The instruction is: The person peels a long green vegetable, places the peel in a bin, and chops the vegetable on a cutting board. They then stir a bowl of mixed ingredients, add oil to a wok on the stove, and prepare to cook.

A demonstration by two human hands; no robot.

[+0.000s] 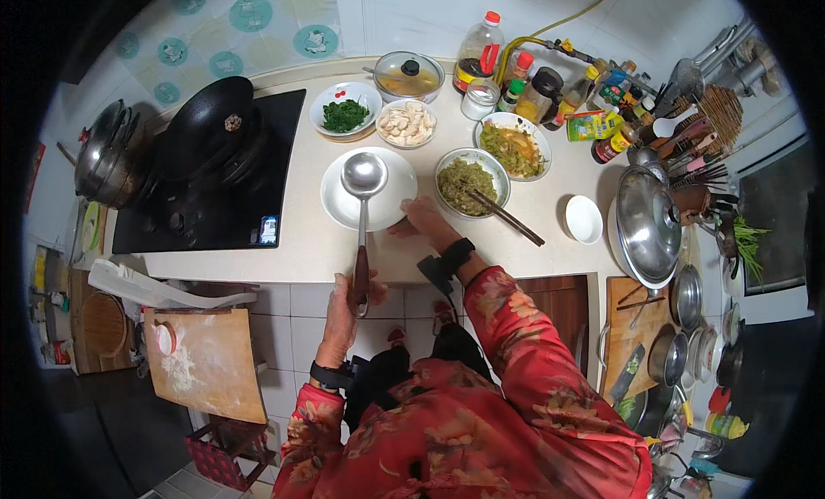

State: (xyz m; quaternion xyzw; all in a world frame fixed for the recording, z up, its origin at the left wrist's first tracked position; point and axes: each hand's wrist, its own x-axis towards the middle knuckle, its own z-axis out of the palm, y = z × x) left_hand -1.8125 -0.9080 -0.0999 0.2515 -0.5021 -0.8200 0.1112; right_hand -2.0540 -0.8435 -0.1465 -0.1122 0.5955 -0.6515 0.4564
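Observation:
A steel ladle (364,177) with a brown handle lies over a white plate (401,170), its bowl above the plate. My left hand (341,312) is at the lower end of the ladle's handle and grips it. My right hand (424,217) is beside the plate's right rim, fingers bent; whether it touches the rim is unclear. Right of it stands a bowl of greenish mash (465,177) with brown chopsticks (509,222) resting in it. Behind the plate are a bowl of chopped greens (345,116), a bowl of pale slices (406,124) and a lidded glass pot (408,77).
A black wok (209,128) leans on the cooktop (200,232) at left. At right are a plate of cooked food (514,145), an empty white bowl (584,219), a lidded steel pan (648,222) and several bottles. A floured board (213,376) stands lower left.

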